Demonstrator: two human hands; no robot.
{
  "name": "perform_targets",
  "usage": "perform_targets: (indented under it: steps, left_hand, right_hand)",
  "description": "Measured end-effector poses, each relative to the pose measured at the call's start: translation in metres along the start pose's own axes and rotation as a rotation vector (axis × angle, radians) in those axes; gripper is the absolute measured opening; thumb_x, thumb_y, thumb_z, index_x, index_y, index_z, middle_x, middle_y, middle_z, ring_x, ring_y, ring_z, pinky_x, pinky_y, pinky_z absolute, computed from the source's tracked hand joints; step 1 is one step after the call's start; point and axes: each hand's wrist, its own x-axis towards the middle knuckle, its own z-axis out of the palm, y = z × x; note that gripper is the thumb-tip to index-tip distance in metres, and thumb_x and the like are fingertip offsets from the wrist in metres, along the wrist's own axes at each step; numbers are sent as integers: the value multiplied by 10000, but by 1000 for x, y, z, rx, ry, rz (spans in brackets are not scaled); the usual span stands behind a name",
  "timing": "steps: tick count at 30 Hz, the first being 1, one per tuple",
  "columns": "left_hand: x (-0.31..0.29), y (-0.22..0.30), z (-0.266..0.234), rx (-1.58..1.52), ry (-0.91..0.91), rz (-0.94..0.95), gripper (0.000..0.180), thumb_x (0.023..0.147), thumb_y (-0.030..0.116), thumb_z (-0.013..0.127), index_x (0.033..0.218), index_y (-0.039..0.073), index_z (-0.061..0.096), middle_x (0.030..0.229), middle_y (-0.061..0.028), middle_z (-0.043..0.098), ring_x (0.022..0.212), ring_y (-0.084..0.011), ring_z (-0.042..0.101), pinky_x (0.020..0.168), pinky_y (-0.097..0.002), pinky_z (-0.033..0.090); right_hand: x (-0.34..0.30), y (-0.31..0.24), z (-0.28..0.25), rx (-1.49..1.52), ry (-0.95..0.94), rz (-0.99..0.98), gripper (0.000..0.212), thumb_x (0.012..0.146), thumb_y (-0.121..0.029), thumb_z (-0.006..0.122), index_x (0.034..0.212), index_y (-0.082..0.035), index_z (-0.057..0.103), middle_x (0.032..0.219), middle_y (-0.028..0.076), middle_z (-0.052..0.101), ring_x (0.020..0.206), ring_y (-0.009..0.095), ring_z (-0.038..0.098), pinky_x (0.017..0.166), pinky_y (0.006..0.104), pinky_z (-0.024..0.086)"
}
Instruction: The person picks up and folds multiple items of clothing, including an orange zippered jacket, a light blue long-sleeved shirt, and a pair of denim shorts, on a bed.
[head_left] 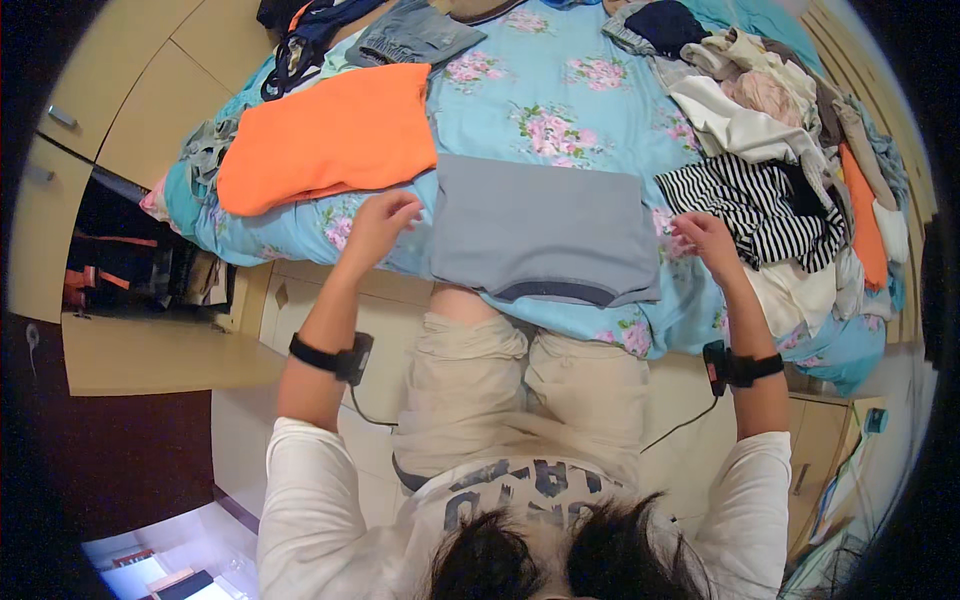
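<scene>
A grey T-shirt (pixel 540 225) lies folded into a flat rectangle at the bed's near edge, its darker neckline toward me. To its left, just off the fabric, hovers my left hand (pixel 384 225), empty, with loosely bent fingers apart. My right hand (pixel 708 242) is beside the shirt's right edge, also empty, its fingers partly curled and apart. An orange garment (pixel 330 138) is spread flat and folded beyond my left hand. Close to my right hand lies a crumpled black-and-white striped garment (pixel 765 208).
A heap of rumpled clothes (pixel 760 110) covers the right side of the flowered blue bedsheet (pixel 540 85). Grey shorts (pixel 415 35) and dark clothing lie at the far left. On the left, a cabinet door (pixel 165 355) stands open beside a shelf holding things.
</scene>
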Motion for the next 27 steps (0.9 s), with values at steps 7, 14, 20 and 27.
perform_targets:
  steps: [7, 14, 20, 27]
  left_hand:
    - [37, -27, 41, -95, -75, -251, 268, 767, 236, 517, 718, -22, 568, 584, -33, 529, 459, -87, 451, 441, -222, 361]
    - [43, -33, 47, -143, 53, -217, 271, 747, 271, 558, 680, 8, 565, 545, 2, 469, 496, -57, 387, 441, -215, 305]
    - [45, -48, 26, 87, 149, -122, 217, 734, 178, 540, 639, -18, 535, 557, -25, 501, 532, -96, 440, 499, -252, 363]
    - [38, -14, 29, 363, 321, 57, 279, 749, 205, 548, 878, -41, 519, 807, -171, 559, 726, -277, 548, 625, -335, 422]
  right_hand:
    - [34, -3, 41, -143, -79, 140, 321, 757, -306, 547, 733, 13, 576, 618, 13, 527, 493, 77, 433, 426, 219, 323]
    - [35, -5, 49, -64, 4, 39, 319, 743, -301, 568, 657, 5, 541, 561, 1, 477, 516, 72, 406, 465, 238, 324]
    - [42, 31, 47, -305, 160, -102, 339, 735, -312, 561, 625, -3, 473, 547, 82, 480, 504, 163, 444, 489, 303, 348]
    - [30, 24, 48, -318, 325, -193, 323, 711, -303, 580, 791, 4, 522, 645, 101, 524, 586, 226, 495, 565, 328, 396]
